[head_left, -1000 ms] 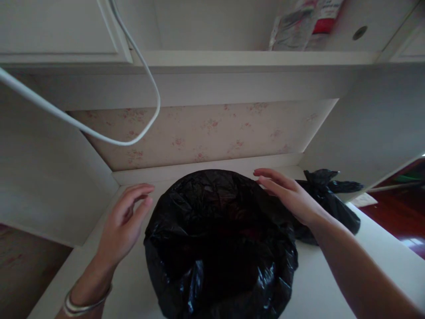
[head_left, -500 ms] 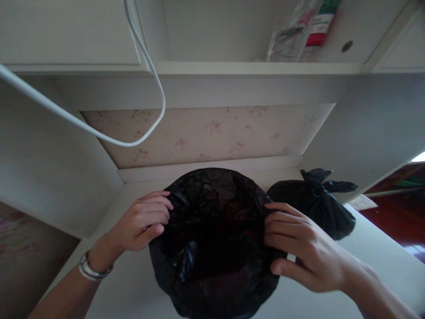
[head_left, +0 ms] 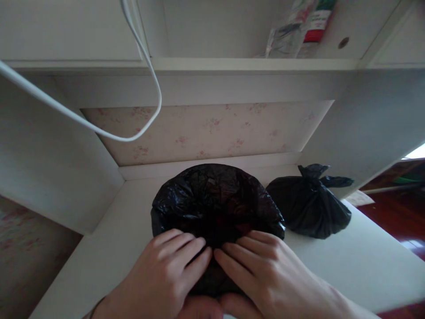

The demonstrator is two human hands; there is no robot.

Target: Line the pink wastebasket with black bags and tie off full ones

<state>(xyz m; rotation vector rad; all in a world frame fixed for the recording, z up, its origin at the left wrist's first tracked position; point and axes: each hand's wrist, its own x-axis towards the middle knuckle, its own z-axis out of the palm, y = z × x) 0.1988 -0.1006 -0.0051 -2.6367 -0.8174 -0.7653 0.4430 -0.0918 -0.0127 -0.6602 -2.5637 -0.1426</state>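
Note:
A black garbage bag point(head_left: 219, 186) stands with its mouth wide and round on the white surface, as if over a round bin that the plastic hides. Side by side at its near rim are my left hand point(head_left: 175, 270) and my right hand point(head_left: 255, 270). The fingers of both reach over the edge into the bag, while the thumbs press from the outside below, nearly meeting. Each hand is closed on the rim. The inside of the bag is dark, so its bottom cannot be seen. A second black bag point(head_left: 314, 206), tied in a knot, lies behind to the right.
A white cable point(head_left: 122, 137) loops down at the upper left. Above, a shelf point(head_left: 252, 64) holds plastic packaging point(head_left: 285, 42) and a bottle with a red label point(head_left: 315, 33). White panels flank the white tabletop point(head_left: 109, 261); a reddish floor shows at the right.
Both my hands have moved from the left and right sides of the bag's rim to its near edge, close together. The tied bag has stayed in place.

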